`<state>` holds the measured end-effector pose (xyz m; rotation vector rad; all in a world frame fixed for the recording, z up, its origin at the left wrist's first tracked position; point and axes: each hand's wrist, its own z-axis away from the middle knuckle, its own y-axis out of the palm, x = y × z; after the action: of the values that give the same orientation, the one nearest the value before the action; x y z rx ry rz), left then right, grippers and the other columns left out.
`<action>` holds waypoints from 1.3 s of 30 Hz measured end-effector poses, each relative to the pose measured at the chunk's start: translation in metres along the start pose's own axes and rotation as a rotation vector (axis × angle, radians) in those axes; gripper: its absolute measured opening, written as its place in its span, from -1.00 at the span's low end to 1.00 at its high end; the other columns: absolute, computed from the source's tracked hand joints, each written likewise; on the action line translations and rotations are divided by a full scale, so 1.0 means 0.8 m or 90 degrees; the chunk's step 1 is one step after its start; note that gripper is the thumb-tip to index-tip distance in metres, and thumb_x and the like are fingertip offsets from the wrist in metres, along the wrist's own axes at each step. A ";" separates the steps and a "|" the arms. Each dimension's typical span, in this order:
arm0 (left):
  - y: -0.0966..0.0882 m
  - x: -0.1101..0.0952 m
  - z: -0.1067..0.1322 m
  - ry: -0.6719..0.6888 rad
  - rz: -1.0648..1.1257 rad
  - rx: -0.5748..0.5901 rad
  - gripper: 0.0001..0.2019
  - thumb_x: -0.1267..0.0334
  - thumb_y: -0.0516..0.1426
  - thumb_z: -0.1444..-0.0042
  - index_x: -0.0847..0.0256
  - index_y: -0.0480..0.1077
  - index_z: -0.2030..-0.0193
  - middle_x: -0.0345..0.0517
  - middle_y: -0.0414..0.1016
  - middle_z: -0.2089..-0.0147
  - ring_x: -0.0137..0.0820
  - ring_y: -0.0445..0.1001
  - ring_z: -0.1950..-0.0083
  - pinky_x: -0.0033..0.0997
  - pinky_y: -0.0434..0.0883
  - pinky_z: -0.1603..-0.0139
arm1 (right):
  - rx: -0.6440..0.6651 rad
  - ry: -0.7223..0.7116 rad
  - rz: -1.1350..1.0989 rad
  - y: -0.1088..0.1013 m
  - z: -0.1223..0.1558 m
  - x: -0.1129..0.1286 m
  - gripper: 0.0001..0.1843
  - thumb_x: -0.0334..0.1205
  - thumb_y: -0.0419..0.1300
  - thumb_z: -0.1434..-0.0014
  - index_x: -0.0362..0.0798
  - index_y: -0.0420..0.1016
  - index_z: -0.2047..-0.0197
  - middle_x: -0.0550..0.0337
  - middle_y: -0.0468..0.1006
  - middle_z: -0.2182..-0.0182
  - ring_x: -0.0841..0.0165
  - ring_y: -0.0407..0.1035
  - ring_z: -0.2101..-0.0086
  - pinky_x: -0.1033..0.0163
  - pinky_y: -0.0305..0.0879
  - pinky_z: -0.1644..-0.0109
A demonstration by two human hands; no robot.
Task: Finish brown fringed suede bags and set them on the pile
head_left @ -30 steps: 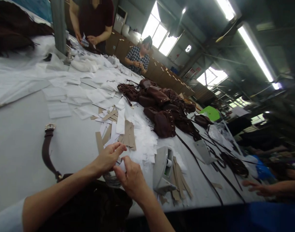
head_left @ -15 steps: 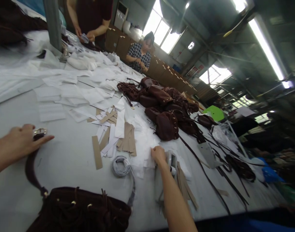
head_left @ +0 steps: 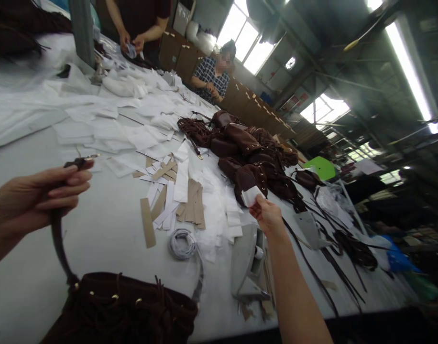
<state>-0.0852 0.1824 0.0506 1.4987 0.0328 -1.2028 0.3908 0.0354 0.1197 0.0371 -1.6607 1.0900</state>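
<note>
My left hand (head_left: 57, 193) is closed round the upper part of a dark brown bag strap (head_left: 61, 248), with the metal buckle (head_left: 93, 156) sticking out past the fingers. From there the strap runs down to a fringed brown handbag (head_left: 133, 306) with gold eyelets, cut off by the bottom edge. Between thumb and fingers, my right hand (head_left: 266, 215) pinches a small white paper piece (head_left: 253, 195). Just below that hand stands a grey tape dispenser (head_left: 249, 263). A coiled grey strap (head_left: 183, 243) in wrapping lies behind the handbag, its tail reaching the bag's right side.
Cardboard and white strips (head_left: 169, 186) lie mid-table, beside stacked white sheets (head_left: 219, 210). Brown bags (head_left: 247, 153) are heaped behind, long straps trailing right. Thin white wrapping sheets (head_left: 107, 129) cover the far left, near a grey post (head_left: 82, 38). Two people (head_left: 212, 79) work across the table.
My right hand has risen up and to the right from the white sheets, now with a white piece in it. My left hand has lifted the buckle end of the strap off the table.
</note>
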 end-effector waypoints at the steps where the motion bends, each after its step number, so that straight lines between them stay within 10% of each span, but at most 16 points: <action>1: 0.031 -0.003 0.006 0.015 0.031 -0.031 -0.76 0.31 0.11 -0.12 0.08 0.41 0.05 -0.24 0.22 0.58 -0.59 -0.06 0.70 -0.57 -0.13 0.84 | 0.012 -0.001 -0.041 0.008 0.016 0.009 -0.63 0.08 0.11 -0.11 -0.10 0.41 0.38 0.14 0.52 0.49 0.37 0.44 0.45 0.25 0.40 0.34; 4: 0.119 0.014 0.020 -0.061 0.032 -0.031 -0.87 0.30 0.21 -0.03 0.21 0.45 0.25 -0.36 -0.06 0.64 -0.64 -0.15 0.67 -0.64 -0.17 0.78 | 0.104 0.014 -0.212 0.044 0.083 0.033 -0.63 0.08 0.25 -0.01 -0.07 0.41 0.31 0.21 0.54 0.46 0.46 0.41 0.52 0.33 0.40 0.40; 8: 0.179 0.072 0.024 -0.183 -0.118 -0.013 -0.71 0.12 0.27 0.00 0.26 0.36 0.24 -0.33 0.17 0.52 -0.73 -0.18 0.68 -0.68 -0.24 0.75 | 0.322 0.134 -0.562 0.086 0.179 0.053 -0.65 -0.13 0.41 0.09 -0.04 0.45 0.25 0.30 0.54 0.52 0.54 0.37 0.57 0.46 0.34 0.48; 16: 0.200 0.083 0.072 -0.249 -0.349 0.098 -0.61 0.02 0.32 0.16 0.20 0.24 0.41 -0.49 -0.05 0.69 -0.66 -0.18 0.69 -0.59 -0.22 0.71 | 0.473 0.167 -0.611 0.083 0.238 0.067 -0.68 -0.15 0.44 0.11 -0.12 0.52 0.30 0.34 0.47 0.60 0.60 0.26 0.65 0.50 0.24 0.56; 21: 0.216 0.094 0.096 -0.053 -0.527 0.012 -0.69 0.07 0.24 0.10 0.26 0.30 0.50 -0.42 0.06 0.66 -0.61 -0.02 0.64 -0.53 -0.03 0.61 | 0.466 0.170 -0.599 0.067 0.272 0.070 -0.49 0.18 0.34 0.09 -0.16 0.54 0.36 0.22 0.51 0.57 0.52 0.33 0.60 0.43 0.27 0.52; 26: 0.214 0.120 0.110 0.042 -0.578 0.061 -0.74 0.10 0.20 0.05 0.32 0.39 0.47 -0.27 0.30 0.54 -0.49 0.23 0.47 -0.48 0.18 0.42 | 0.390 0.122 -0.571 0.071 0.321 0.052 -0.67 -0.10 0.46 0.16 -0.16 0.55 0.41 0.29 0.49 0.57 0.57 0.28 0.56 0.46 0.20 0.47; 32: 0.217 0.140 0.125 0.110 -0.639 0.061 -0.70 0.07 0.10 -0.08 0.28 0.31 0.49 -0.27 0.26 0.55 -0.48 0.21 0.49 -0.48 0.20 0.43 | 0.325 0.145 -0.631 0.080 0.352 0.038 -0.61 0.02 0.40 0.11 -0.16 0.48 0.53 0.35 0.37 0.68 0.60 0.18 0.66 0.47 0.08 0.59; 39: 0.256 0.113 0.143 0.215 -0.814 0.115 -0.67 0.14 0.01 -0.17 0.23 0.17 0.57 -0.28 0.17 0.55 -0.49 0.17 0.48 -0.50 0.15 0.45 | 0.390 0.247 -0.780 0.053 0.358 0.062 -0.66 -0.12 0.47 0.19 -0.15 0.53 0.39 0.24 0.55 0.51 0.52 0.37 0.53 0.43 0.31 0.44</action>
<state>0.0082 -0.0249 0.1575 1.8491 1.2984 -1.9146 0.1342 -0.1056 0.1374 1.0265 -0.6351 0.5175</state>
